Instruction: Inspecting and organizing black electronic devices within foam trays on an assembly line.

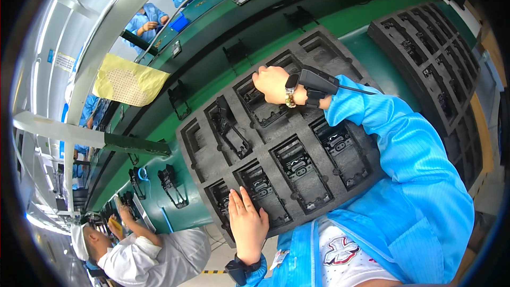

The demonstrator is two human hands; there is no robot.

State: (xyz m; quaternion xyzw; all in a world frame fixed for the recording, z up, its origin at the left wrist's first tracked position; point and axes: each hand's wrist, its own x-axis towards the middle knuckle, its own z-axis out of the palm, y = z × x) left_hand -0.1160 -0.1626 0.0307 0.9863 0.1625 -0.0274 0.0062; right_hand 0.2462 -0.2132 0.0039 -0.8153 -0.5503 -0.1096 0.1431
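Observation:
A dark grey foam tray (260,150) with two rows of recesses lies in front of me. Black plastic frames with small connectors sit in its near row, one of them a frame (304,169) at the middle. In the far row, a black frame (229,130) rests tilted in its slot. My left hand (248,226) lies flat over the tray's near left corner, fingers stretched and holding nothing. Over a far-row recess is my right hand (272,83), closed with fingers curled in; its fingertips and anything in them are hidden. Part of a black frame shows beneath that hand.
More loaded foam trays (383,42) are stacked at the right. On the green line stand loose black frames, including one frame (172,186) left of my tray. A person in white (154,260) works at the lower left; people in blue (146,21) sit across the line. Yellow perforated sheet (127,79) hangs from a rail.

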